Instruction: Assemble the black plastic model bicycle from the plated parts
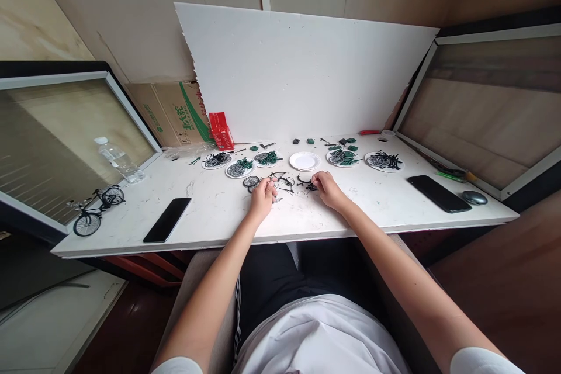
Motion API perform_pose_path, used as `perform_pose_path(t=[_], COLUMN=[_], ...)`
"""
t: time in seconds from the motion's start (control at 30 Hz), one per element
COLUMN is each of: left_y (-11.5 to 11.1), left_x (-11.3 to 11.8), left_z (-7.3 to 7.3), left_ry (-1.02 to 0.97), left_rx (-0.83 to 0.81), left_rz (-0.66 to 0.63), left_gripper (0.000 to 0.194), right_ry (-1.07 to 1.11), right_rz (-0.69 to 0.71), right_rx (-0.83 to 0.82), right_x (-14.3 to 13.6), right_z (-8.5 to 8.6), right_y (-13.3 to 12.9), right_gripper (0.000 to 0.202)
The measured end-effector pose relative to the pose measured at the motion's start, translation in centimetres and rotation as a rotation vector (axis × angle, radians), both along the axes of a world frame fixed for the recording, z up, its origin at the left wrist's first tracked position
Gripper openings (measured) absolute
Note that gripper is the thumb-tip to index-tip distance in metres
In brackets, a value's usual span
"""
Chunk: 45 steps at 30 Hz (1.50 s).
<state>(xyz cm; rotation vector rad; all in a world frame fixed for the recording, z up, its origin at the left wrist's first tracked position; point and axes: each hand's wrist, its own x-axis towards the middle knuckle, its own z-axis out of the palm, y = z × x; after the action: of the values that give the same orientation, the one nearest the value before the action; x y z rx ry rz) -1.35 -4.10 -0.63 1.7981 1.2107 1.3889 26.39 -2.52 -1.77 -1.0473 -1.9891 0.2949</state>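
Observation:
My left hand (262, 197) is over the middle of the white table, its fingers curled together. What it pinches, if anything, is too small to make out. Close to its fingertips lie a black model bicycle frame (287, 182) and small black spoked wheels (251, 182). My right hand (328, 189) is closed in a pinch just right of the plates' centre line, at some thin black model parts (303, 180). Its fingers hide whatever is in them. A finished-looking black model bicycle (100, 205) stands at the table's left end.
Paper plates with black and green plastic parts (343, 157) line the back, around a bare white plate (305, 160). Phones lie left (167, 220) and right (438, 193). A water bottle (118, 160), red box (221, 131) and silver round object (474, 197) stand about; white board (302, 76) behind.

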Motion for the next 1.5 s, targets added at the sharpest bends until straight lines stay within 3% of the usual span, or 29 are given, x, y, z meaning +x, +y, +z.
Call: perform_pose_path(t=[0.7,1.1,1.5], left_y=[-0.2,-0.9,-3.1], left_x=[0.0,0.5,4.5], left_z=[0.1,0.7,0.8], left_ry=[0.026,0.002,-0.217], left_rx=[0.004,0.024,-0.152], left_rz=[0.001,0.01,-0.237], left_gripper=[0.033,0.037,0.046], right_ry=[-0.029,-0.079,-0.011], right_rz=[-0.019,-0.082,-0.049], right_rx=[0.05,0.236,0.231], right_x=[-0.2,-0.9,-4.5], right_z=[-0.2,1.8,3.2], right_y=[0.1,-1.2,-2.9], right_gripper=[0.018,0.01,0.019])
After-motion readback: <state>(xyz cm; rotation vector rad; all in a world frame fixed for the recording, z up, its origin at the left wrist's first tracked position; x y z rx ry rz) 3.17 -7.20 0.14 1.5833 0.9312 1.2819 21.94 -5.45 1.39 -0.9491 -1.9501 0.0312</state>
